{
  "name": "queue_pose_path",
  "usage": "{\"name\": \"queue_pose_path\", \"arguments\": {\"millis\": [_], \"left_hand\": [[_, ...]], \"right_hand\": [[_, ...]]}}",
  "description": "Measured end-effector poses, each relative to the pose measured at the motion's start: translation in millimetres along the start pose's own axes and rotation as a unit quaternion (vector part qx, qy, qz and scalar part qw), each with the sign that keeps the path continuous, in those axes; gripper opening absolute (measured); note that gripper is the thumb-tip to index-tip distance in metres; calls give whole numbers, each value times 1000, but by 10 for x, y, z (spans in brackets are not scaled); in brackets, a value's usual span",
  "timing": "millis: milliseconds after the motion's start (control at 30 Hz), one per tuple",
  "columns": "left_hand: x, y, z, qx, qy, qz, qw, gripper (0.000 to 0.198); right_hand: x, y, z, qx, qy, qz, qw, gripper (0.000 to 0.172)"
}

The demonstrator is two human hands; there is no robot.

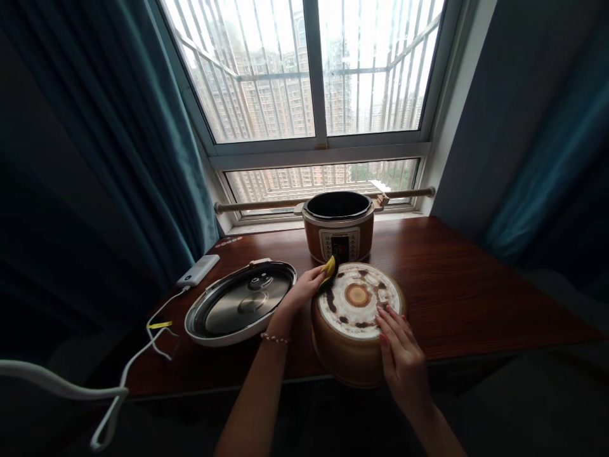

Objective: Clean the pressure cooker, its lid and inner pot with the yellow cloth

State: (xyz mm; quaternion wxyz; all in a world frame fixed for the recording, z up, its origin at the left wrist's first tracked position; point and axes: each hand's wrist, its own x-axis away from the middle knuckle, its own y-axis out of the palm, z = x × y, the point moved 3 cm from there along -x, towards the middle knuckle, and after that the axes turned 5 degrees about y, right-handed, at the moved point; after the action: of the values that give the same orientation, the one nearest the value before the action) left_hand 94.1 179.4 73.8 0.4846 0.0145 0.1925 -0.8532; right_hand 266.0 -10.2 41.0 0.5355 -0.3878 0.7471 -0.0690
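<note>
The upturned inner pot sits at the counter front edge, its stained base up. Our left hand has its grip closed on a yellow cloth at the rim; our right hand rests open, steadying it. We judge scrubbing underway; next, firm strokes across the stains.

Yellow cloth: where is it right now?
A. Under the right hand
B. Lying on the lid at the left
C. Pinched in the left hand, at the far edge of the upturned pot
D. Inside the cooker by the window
C: the left hand pinches the yellow cloth at the far edge of the upturned pot, while the right hand rests on the pot's near side.
</note>
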Motion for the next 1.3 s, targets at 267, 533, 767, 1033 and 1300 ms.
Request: {"name": "queue_pose_path", "arguments": {"millis": [267, 533, 767, 1033, 1300], "left_hand": [[1035, 448, 91, -114, 8, 238, 965, 40], [1301, 1302, 655, -467, 131, 187, 854, 54], [1046, 1329, 989, -428, 245, -75, 866, 43], [1191, 745, 594, -351, 222, 161, 895, 40], [1270, 904, 140, -369, 269, 222, 861, 46]], "right_hand": [[14, 17, 8, -10, 0, 7, 1000, 42], [-11, -57, 2, -93, 82, 4, 992, 39], [-54, -332, 39, -101, 172, 63, 978, 42], [-308, -236, -254, 30, -104, -135, 985, 50], [-615, 49, 214, 81, -2, -216, 973, 40]]}}
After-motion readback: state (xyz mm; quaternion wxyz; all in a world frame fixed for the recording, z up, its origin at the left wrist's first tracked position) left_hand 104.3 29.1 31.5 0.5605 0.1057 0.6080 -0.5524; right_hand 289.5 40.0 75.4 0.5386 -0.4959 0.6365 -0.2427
